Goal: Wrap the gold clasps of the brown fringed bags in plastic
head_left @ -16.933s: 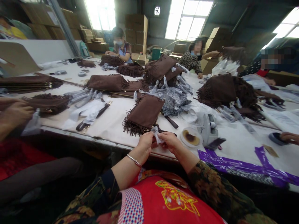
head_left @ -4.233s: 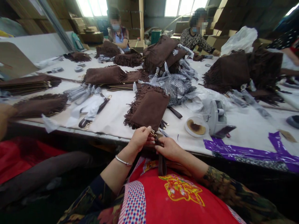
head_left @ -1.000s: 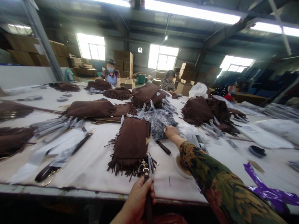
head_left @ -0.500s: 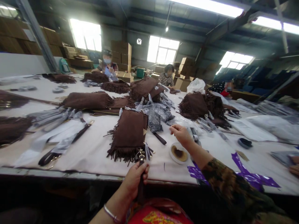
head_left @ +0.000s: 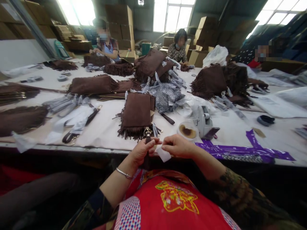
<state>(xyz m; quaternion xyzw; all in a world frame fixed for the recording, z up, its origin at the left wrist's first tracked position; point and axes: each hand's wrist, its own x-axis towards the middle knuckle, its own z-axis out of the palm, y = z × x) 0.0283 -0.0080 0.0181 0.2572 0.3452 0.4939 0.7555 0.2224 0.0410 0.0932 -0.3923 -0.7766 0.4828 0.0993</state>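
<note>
My left hand [head_left: 141, 151] is closed round a dark brown strap [head_left: 148, 136] at the table's front edge. The strap's metal clasp meets the lower corner of a brown fringed bag [head_left: 137, 110], which lies flat on the table. Just right of the strap, my right hand [head_left: 176, 146] pinches a small white piece [head_left: 164, 154], whose lower end hangs down. The fingertips of both hands are close together. Right of the bag lies a short dark strap end [head_left: 167, 118].
A round dish [head_left: 187, 130] and a tape dispenser [head_left: 205, 123] stand right of my hands, near purple plastic [head_left: 230, 151]. More brown bags [head_left: 92, 84] and plastic-wrapped straps [head_left: 63, 103] cover the table. Three people are at the far side.
My right hand has come from near the dispenser down and left to my left hand, now with a white piece in its fingers. The view has tilted down.
</note>
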